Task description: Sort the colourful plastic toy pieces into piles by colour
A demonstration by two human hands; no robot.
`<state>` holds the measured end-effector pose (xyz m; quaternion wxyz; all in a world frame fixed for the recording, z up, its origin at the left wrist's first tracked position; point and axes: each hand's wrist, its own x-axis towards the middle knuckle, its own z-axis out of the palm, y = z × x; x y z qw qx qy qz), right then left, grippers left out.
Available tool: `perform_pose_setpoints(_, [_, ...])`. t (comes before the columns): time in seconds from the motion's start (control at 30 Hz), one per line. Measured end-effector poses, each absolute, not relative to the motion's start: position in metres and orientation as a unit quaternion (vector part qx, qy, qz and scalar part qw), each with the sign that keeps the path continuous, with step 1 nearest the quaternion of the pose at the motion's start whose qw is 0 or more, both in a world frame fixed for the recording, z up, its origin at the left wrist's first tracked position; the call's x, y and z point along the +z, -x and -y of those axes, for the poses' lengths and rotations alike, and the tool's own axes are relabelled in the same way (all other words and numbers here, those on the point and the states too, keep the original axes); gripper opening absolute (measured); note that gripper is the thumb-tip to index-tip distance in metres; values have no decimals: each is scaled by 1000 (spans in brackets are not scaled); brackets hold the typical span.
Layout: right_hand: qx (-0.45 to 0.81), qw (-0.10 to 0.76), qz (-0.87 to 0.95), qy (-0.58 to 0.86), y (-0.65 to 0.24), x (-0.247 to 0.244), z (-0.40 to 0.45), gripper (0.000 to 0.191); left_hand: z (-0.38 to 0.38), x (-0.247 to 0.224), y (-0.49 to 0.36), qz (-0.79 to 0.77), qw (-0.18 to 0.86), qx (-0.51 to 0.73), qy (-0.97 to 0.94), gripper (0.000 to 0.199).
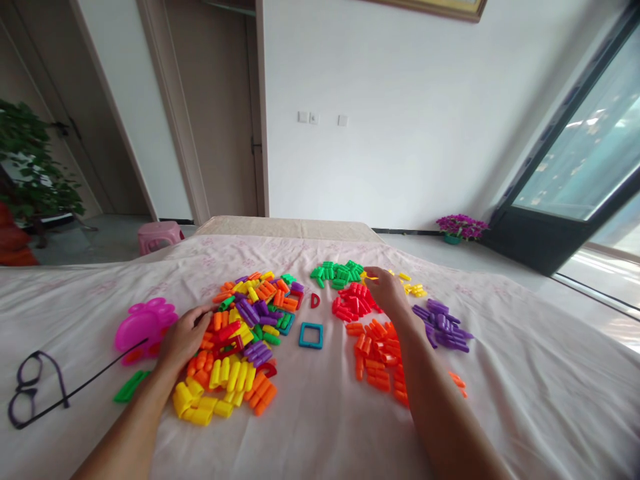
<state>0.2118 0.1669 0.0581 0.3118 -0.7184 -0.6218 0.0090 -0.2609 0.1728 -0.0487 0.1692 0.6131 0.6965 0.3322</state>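
Observation:
My left hand (183, 337) rests at the left edge of a mixed pile of plastic building pieces (247, 313) in orange, yellow, purple, green and red. Its fingers are curled against the pile, and whatever they hold is hidden. Over the sorted heaps, my right hand (387, 290) pinches a small yellow building piece (370, 276). Around that hand lie green pieces (337, 273), red pieces (354, 301), yellow pieces (415, 290) and purple pieces (444, 327). Orange pieces (375, 353) spread beside my right forearm, which covers part of them.
A blue square frame (311, 336) and a small red D-shaped piece (315, 301) lie between the groups. At left are a pink paw-shaped tray (145, 327), black eyeglasses (35, 390) and a green piece (131, 387). A wrinkled pale cloth (320, 427) covers the surface.

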Motion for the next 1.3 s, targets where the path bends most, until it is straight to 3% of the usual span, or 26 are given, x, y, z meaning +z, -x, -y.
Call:
perform_pose_setpoints(0.37, [106, 209, 842, 486, -103, 50, -133, 30, -171, -48, 261, -690, 170, 330, -621, 41])
perform_pose_setpoints(0.63, [68, 196, 881, 426, -59, 11, -115, 35, -170, -47, 259, -681, 169, 338, -628, 42])
perform_pose_setpoints(0.87, [40, 186, 868, 458, -56, 4, -116, 15, -171, -48, 259, -671, 169, 356, -628, 39])
perform_pose_setpoints(1.07, [30, 191, 857, 477, -53, 4, -114, 33, -170, -47, 259, -676, 178, 345, -626, 40])
perform_pose_setpoints(1.3, [58, 188, 846, 495, -61, 8, -122, 25, -168, -44, 257, -675, 181, 348, -624, 39])
